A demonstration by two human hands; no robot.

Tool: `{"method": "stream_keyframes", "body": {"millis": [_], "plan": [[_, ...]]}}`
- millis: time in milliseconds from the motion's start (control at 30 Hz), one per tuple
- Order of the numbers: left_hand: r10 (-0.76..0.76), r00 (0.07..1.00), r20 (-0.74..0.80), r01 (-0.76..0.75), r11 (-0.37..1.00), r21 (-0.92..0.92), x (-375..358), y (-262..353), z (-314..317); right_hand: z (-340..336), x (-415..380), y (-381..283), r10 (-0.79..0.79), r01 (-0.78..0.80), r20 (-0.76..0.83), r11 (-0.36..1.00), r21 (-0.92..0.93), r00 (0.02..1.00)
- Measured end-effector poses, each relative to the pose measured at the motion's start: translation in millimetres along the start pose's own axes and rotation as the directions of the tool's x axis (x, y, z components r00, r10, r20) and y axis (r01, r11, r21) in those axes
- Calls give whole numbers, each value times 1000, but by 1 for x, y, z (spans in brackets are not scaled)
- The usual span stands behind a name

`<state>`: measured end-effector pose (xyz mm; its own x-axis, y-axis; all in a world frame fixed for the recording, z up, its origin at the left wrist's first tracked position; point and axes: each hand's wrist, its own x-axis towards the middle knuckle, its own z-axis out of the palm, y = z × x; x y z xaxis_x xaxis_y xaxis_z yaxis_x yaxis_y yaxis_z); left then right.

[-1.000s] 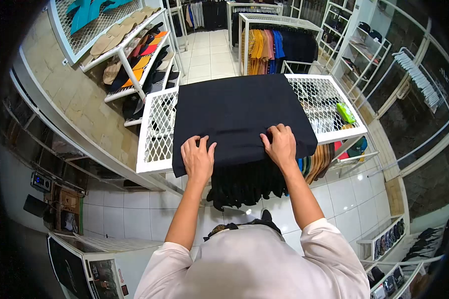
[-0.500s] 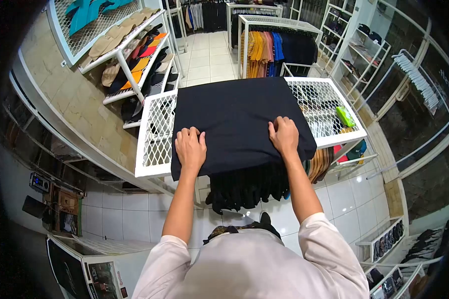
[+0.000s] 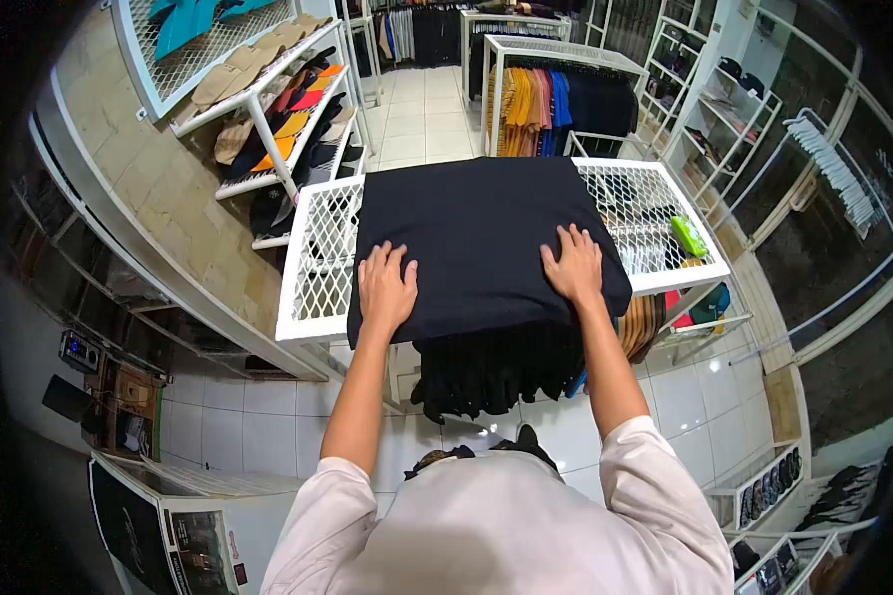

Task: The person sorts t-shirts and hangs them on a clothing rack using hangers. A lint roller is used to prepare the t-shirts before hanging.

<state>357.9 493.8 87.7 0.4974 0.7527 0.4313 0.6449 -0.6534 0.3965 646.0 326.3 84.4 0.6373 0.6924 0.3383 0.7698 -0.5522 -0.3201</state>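
Resting the left hand (image 3: 385,290) on the black cloth (image 3: 476,238) toward its left side and the right hand (image 3: 574,268) toward its right, spreading released fingers. Facing the cloth lying across the middle of the white mesh rack (image 3: 313,328), reaching the far edge and overhanging the near one. Having a green packet (image 3: 688,236) lying beside the right edge, black garments (image 3: 496,379) hanging below the near edge.

Table (image 3: 303,331): white frame, top of diamond-pattern metal mesh, bare at left and right ends. Black cloth (image 3: 476,238) lies flat across the middle, covering the top from far rim to near rim; near edge hangs slightly over. Faint creases on surface. Green packet (image 3: 688,236) at right end, near the rim; on or under the mesh, cannot tell.
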Motion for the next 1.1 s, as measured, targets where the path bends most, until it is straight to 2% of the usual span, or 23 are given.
{"method": "stream_keyframes", "body": {"millis": [67,100,167,233,300,367,433,500,567,633,700,767,800,833,900,967,1033,1067,1100], "plan": [[35,999,-2,-35,999,-10,-22,2,-18,-10,-16,13,-105,107,-24,989,105,994],[70,997,10,-70,997,-20,-37,2,-25,-19,-34,15,-137,147,-91,983,113,986],[184,979,-83,-185,983,-3,-68,-8,-35,-29,-67,29,-211,231,-159,966,119,964],[187,979,-79,-188,982,2,-89,-19,-41,-43,-89,46,-324,345,-196,934,89,926],[263,960,-95,-260,965,43,-102,-33,-41,-40,-91,62,-358,385,-212,917,102,909],[263,957,-126,-264,964,5,-101,-34,-39,-41,-84,68,-357,385,-195,913,131,913],[250,947,-204,-270,960,-78,-96,-32,-39,-44,-79,71,-336,383,-214,892,240,917],[221,943,-250,-259,957,-130,-95,-27,-41,-47,-78,67,-309,369,-248,894,253,918],[176,962,-211,-213,962,-171,-104,-24,-49,-51,-85,60,-281,353,-272,895,273,921],[156,970,-187,-187,969,-160,-119,-10,-72,-77,-102,47,-262,310,-229,927,210,938],[142,987,-74,-151,980,-128,-138,-4,-91,-89,-121,43,-289,348,-253,909,230,923],[123,991,-57,-130,981,-144,-153,-4,-103,-106,-136,43,-229,221,-14,919,327,973],[113,993,-17,-114,983,-145,-157,-4,-108,-115,-137,44,-148,79,177,934,347,973],[102,994,24,-98,984,-146,-157,-2,-113,-114,-132,42,-151,83,174,934,347,973],[100,995,-13,-100,979,-178,-140,5,-112,-109,-119,37,-108,140,-92,846,514,990],[95,989,-110,-124,949,-289,-112,18,-102,-90,-92,42,-73,153,-231,923,353,970],[114,980,-161,-161,937,-312,-76,25,-80,-62,-63,54,-36,98,-313,978,187,949],[121,982,-148,-157,952,-264,-59,23,-66,-55,-55,57,-44,108,-317,977,185,948],[127,982,-137,-154,964,-215,-45,20,-52,-49,-46,59,4,40,-279,988,151,960]]}}
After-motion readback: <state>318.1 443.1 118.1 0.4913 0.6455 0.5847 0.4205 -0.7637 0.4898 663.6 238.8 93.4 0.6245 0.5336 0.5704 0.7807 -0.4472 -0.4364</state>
